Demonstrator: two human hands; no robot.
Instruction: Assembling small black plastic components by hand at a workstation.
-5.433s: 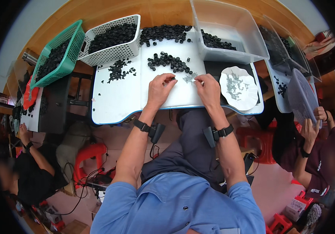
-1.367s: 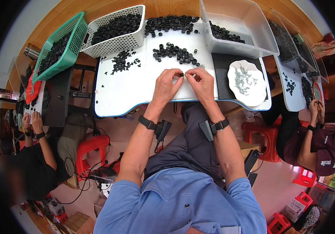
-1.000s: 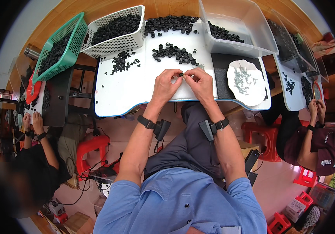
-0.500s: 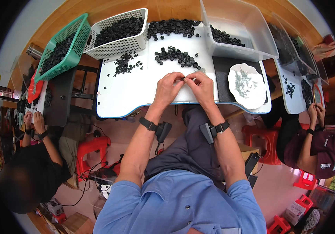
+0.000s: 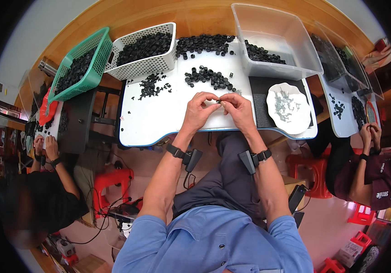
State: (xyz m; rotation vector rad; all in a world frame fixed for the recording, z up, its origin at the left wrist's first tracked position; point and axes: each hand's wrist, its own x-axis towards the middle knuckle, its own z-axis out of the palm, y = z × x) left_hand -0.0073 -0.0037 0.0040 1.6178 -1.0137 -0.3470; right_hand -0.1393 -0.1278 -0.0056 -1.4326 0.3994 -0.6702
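Note:
Both hands meet above the near part of the white table (image 5: pixel 168 120). A small black part (image 5: pixel 218 102) is pinched between their fingertips, its exact kind too small to make out. My left hand (image 5: pixel 199 111) holds it from the left, thumb and forefinger closed. From the other side my right hand (image 5: pixel 238 110) grips it the same way. Just beyond the fingers lies a loose band of black round caps (image 5: pixel 210 78). Smaller black pieces (image 5: pixel 152 86) are scattered left of them. A few pale bits beside my right fingers are mostly hidden.
A white scalloped plate (image 5: pixel 301 126) with pale small pieces sits on a black mat (image 5: pixel 260 109) at right. Behind stand a green basket (image 5: pixel 100 68), a white basket (image 5: pixel 141 67) and a clear bin (image 5: pixel 291 70). Co-workers (image 5: pixel 56 182) (image 5: pixel 364 177) sit at both sides.
The whole view has shifted slightly, so the table and hands appear lower. My fingers have turned a little, and the black part between them shows more.

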